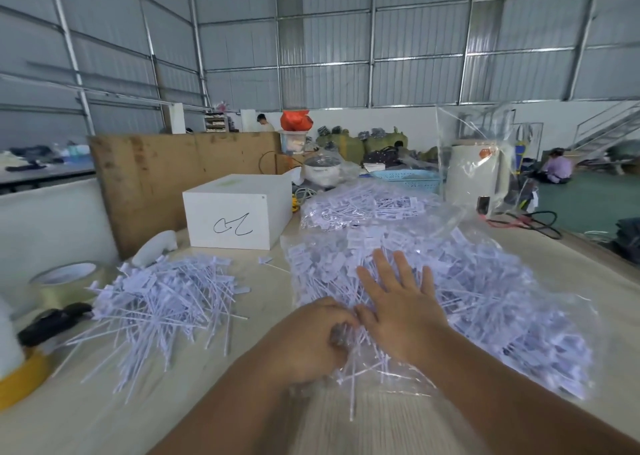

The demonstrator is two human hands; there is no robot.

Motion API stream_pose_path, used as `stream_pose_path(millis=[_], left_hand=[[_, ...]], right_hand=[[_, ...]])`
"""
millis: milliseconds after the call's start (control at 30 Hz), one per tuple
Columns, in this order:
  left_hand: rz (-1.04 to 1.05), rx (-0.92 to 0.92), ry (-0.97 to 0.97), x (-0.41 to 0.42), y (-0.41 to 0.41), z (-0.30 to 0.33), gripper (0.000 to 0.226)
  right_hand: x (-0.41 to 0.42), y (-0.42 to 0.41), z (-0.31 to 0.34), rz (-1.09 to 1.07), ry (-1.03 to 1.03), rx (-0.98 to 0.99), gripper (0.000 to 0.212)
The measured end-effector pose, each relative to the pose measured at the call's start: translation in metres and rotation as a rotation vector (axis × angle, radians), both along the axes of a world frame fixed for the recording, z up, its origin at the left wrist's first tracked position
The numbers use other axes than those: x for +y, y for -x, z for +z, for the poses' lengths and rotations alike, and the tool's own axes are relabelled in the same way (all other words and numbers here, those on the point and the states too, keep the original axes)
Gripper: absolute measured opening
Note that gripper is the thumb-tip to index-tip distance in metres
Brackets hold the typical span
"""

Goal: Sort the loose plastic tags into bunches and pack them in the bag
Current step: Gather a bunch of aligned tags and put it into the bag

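A heap of loose white plastic tags (162, 295) lies on the table at the left. To its right a large clear plastic bag (485, 302) holds many more tags. My left hand (311, 336) grips the bunched near edge of that bag. Flat on top of the bag, fingers spread, my right hand (398, 302) presses the tags down. A second filled clear bag (363, 205) lies behind the first.
A white box (235, 212) with a scribble stands behind the loose heap. Tape rolls (65, 281) and a black tool (52, 321) sit at the left edge. A blue basket (408, 179), a white appliance (474, 174) and cables (533, 222) crowd the back right.
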State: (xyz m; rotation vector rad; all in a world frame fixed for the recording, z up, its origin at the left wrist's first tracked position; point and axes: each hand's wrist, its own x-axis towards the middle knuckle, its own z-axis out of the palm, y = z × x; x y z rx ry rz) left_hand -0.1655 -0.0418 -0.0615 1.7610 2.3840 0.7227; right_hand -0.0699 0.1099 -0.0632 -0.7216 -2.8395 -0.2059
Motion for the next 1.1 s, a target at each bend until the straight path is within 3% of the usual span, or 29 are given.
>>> stream_pose_path(millis=[133, 233, 300, 400, 467, 600, 733, 900, 967, 1100], left_hand=[[0.039, -0.153, -0.055, -0.011, 0.002, 0.014, 0.034], [0.297, -0.071, -0.330, -0.023, 0.024, 0.037, 0.021], [0.508, -0.040, -0.453, -0.034, 0.043, 0.050, 0.015], [0.738, 0.167, -0.214, -0.053, 0.066, 0.048, 0.035], [0.852, 0.286, -0.047, -0.069, 0.077, 0.037, 0.050], [1.006, 0.224, 0.126, -0.088, 0.090, 0.007, 0.062], [0.914, 0.188, 0.307, -0.085, 0.091, -0.007, 0.052], [0.726, 0.204, 0.316, -0.092, 0.100, -0.004, 0.056], [0.663, 0.189, 0.241, -0.095, 0.099, -0.003, 0.041], [0.590, -0.092, -0.033, -0.099, 0.091, 0.002, 0.027]], right_hand=[[-0.036, -0.008, 0.025, 0.074, -0.095, 0.179, 0.055], [-0.067, -0.001, 0.037, 0.324, -0.085, 0.438, 0.037], [-0.090, 0.012, 0.041, 0.397, 0.061, 0.433, 0.024], [-0.117, 0.037, 0.033, 0.395, 0.281, 0.360, 0.006], [-0.130, 0.053, 0.024, 0.341, 0.383, 0.253, 0.007], [-0.139, 0.078, 0.011, 0.237, 0.505, 0.110, 0.022], [-0.142, 0.103, 0.009, 0.193, 0.565, 0.150, 0.015], [-0.145, 0.130, 0.006, 0.175, 0.626, 0.213, 0.015], [-0.141, 0.142, 0.002, 0.134, 0.579, 0.242, 0.027], [-0.126, 0.162, -0.005, -0.017, 0.624, 0.202, 0.057]])
